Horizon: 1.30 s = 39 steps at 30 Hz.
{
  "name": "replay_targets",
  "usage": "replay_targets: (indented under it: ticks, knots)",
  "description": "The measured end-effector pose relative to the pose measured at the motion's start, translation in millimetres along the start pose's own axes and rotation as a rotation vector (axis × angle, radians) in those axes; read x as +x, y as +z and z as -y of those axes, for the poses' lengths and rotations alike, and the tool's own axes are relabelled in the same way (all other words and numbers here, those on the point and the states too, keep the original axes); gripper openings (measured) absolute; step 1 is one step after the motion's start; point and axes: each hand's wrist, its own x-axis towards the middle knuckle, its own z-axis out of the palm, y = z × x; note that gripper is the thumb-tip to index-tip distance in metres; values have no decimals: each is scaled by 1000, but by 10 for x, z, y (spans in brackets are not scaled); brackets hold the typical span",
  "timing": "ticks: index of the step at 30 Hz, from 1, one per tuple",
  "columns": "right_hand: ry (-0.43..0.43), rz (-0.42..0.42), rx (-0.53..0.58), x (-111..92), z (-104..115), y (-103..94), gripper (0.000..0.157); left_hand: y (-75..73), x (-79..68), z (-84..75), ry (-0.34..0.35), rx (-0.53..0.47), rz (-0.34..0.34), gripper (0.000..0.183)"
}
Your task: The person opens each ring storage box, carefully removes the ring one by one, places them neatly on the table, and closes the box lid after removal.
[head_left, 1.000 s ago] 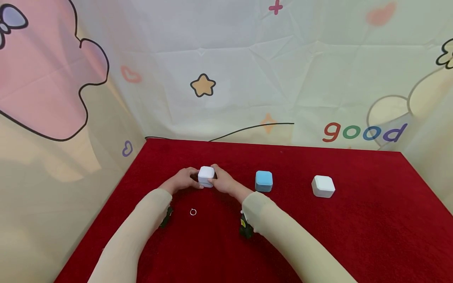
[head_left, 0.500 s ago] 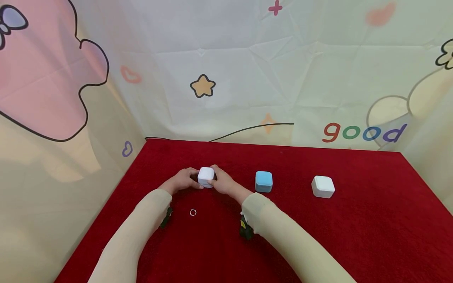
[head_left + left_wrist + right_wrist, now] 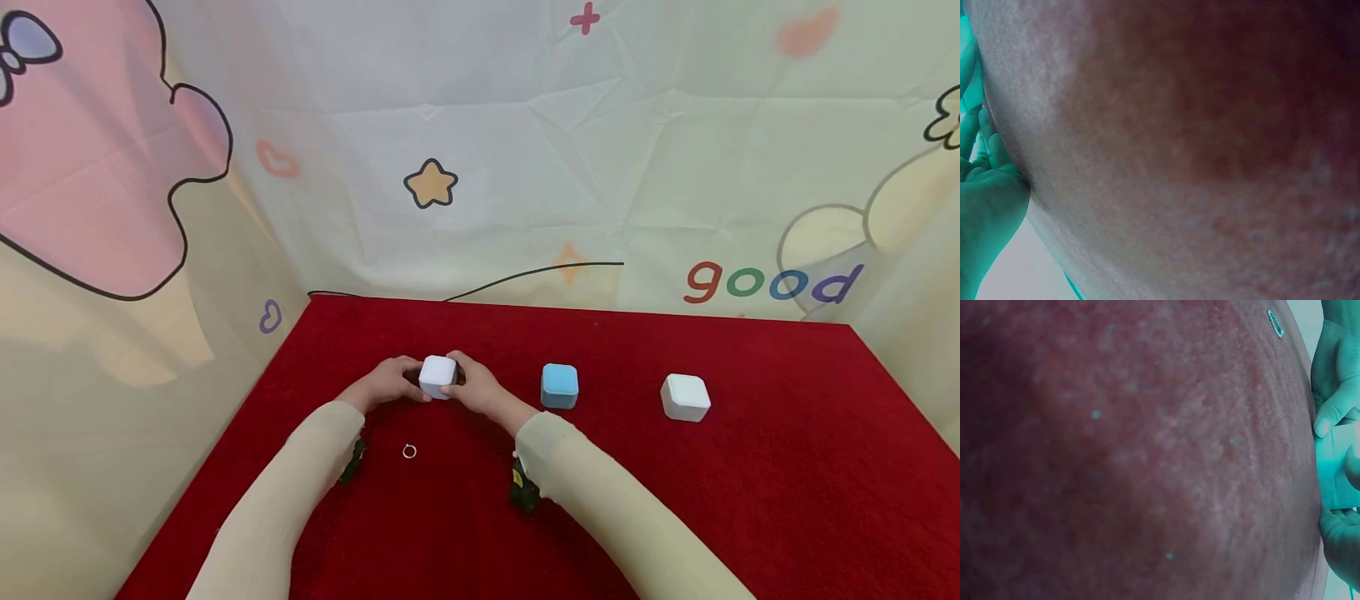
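In the head view a small white ring box (image 3: 438, 377) sits between both hands at the left-centre of the red cloth. My left hand (image 3: 389, 381) grips its left side, with the thumb low at the near corner. My right hand (image 3: 476, 385) holds the right side, thumb on the front face. On the cloth nearer to me lies a thin silver ring (image 3: 409, 451), apart from both hands. The right wrist view shows the box (image 3: 1337, 465) at its right edge among fingers. Most of the box is out of the left wrist view, where a hand (image 3: 988, 200) appears.
A light blue ring box (image 3: 559, 386) stands right of my right hand. Farther right is another white ring box (image 3: 685, 397). The red cloth (image 3: 787, 467) covers the table, with a printed curtain (image 3: 510, 167) along its back and sides.
Both hands keep their hold on the white ring box. It appears slightly turned or tilted, and my right hand has shifted very slightly. The ring and other boxes stay put.
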Motion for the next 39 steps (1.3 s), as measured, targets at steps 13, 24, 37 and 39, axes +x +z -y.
replay_targets:
  ticks: [13, 24, 37, 39]
  knots:
    - [24, 11, 124, -21, -40, -20, 56, 4, 36, 38, -11, -43, 5, 62]
    - [26, 0, 165, 2, -28, -22, 62, 1, 12, 22, -14, -61, -2, 65]
    - [27, 16, 119, -22, -43, -42, 67, -30, 0, 22, 34, -51, 39, 66]
    - [25, 16, 119, -29, -39, -43, 67, -16, -6, -8, 16, -45, 33, 65]
